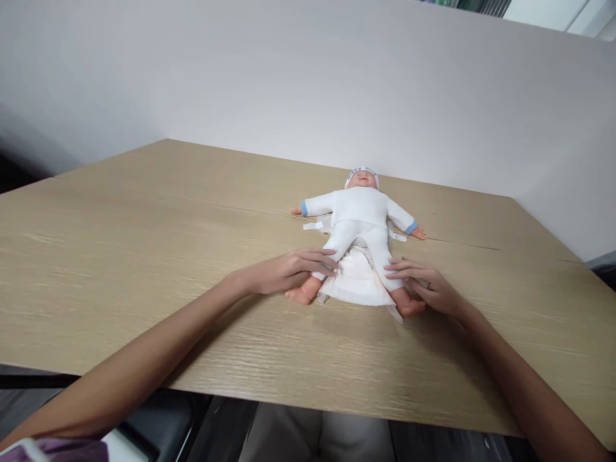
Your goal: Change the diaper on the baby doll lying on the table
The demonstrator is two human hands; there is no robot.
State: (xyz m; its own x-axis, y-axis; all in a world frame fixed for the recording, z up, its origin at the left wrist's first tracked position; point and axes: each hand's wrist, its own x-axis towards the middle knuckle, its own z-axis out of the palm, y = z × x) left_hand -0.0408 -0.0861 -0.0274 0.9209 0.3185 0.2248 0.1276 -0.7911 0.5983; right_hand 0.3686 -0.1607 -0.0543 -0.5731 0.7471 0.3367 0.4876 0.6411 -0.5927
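A baby doll [360,206] in a white suit with blue cuffs and a white cap lies on its back, arms spread and feet toward me. Under its hips and between its legs is an unfolded white diaper [362,282]; its side tabs stick out at both sides of the waist. My left hand [301,268] rests with fingers stretched over the doll's leg on the left. Across the other leg lie the outstretched fingers of my right hand [426,282]. Neither hand is closed around anything.
The doll lies on a wide wood-grain table [192,256] with seams across its top. Behind the table rises a pale grey partition [289,83]. A dark chair [163,420] stands below the front edge at the left, beside my legs [317,433].
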